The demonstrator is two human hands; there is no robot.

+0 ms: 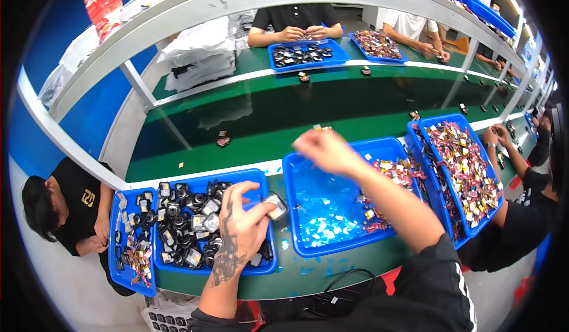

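My left hand [240, 228] hovers over a blue tray [268, 268] filled with several small black and silver parts, and it pinches one small silver part [276, 207] at the tray's right edge. My right hand [325, 149] is raised over the far edge of a second blue tray [332, 246]; it looks blurred, and I cannot tell whether it holds anything. That tray holds a few small colourful pieces [388, 175] gathered at its right side.
A dark green conveyor belt [267, 119] runs past, with small parts [223, 139] lying on it. More blue trays [462, 172] of colourful pieces stand to the right, another [127, 255] to the left. Other people work on both sides and across the belt.
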